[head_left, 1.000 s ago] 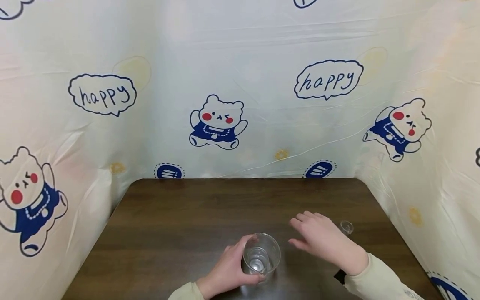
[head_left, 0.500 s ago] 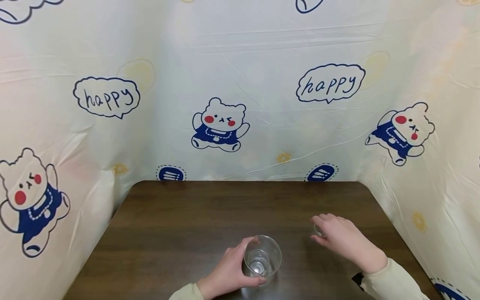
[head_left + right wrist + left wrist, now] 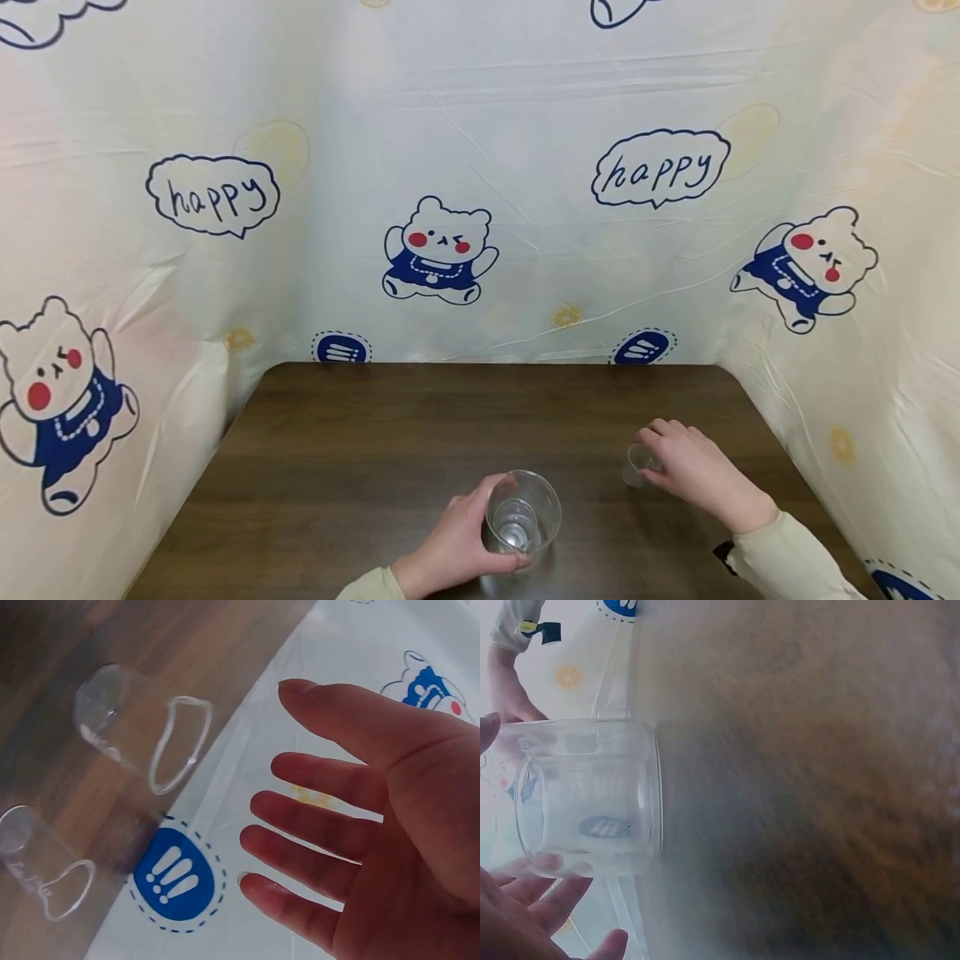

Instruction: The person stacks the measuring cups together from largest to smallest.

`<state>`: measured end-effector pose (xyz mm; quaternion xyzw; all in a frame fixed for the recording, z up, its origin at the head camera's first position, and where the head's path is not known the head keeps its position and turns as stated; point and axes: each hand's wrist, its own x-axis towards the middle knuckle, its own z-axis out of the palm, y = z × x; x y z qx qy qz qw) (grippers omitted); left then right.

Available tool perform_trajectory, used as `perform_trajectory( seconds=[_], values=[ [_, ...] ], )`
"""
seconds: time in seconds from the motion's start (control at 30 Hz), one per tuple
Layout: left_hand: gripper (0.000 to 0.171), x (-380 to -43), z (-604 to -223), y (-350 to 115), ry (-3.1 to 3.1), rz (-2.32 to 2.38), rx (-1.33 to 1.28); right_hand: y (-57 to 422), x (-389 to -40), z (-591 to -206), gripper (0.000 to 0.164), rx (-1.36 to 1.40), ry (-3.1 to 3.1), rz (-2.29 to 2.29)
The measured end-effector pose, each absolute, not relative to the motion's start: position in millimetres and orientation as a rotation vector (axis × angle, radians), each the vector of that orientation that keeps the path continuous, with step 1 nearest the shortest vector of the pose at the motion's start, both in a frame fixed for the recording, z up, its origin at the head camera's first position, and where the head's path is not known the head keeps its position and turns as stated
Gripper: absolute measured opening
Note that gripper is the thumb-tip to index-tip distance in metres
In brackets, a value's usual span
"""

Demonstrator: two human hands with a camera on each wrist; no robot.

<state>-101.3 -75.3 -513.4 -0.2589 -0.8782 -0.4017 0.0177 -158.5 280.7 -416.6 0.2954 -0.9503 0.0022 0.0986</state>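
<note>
My left hand [image 3: 457,537] grips a large clear glass beaker [image 3: 546,500] on the table. A smaller beaker [image 3: 514,518] stands nested inside it. In the left wrist view the fingers lie along one side of the large beaker [image 3: 651,795], the thumb on the other. To the right, my right hand [image 3: 701,471] is held over the table, its fingertips overlapping a small clear beaker [image 3: 633,477] in the head view. The right wrist view shows the right hand [image 3: 360,802] with fingers spread apart, holding nothing. Two upright spouted beakers appear beyond it, a nearer one [image 3: 127,724] and a smaller-looking one [image 3: 34,855].
The brown wooden table [image 3: 360,433] has rounded far corners. Behind it and along both sides hangs a pale cloth [image 3: 525,167] printed with bears and the word "happy". A dark tab [image 3: 723,554] sticks out by the right sleeve.
The right hand has moved right, away from the large beaker. A small beaker now shows by its fingertips, and the one seen right of the hand earlier is out of sight. The left hand keeps its grip.
</note>
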Motion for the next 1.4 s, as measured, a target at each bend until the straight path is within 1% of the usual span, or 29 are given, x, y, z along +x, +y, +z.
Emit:
perform_trajectory(
  seconds=[0.2,0.37,1.4],
  values=[
    [0.089,-103,-514,-76,-2.740,-1.252,-0.791,287,-166,-427,0.047,0.868,-2.869,-0.066],
    [0.090,-103,-513,-76,-2.762,-1.264,-0.772,289,-169,-432,0.050,0.847,-2.913,-0.052],
    [0.088,-103,-511,-77,-2.740,-1.240,-0.795,290,-180,-447,0.048,0.817,-2.999,-0.016]
  ],
)
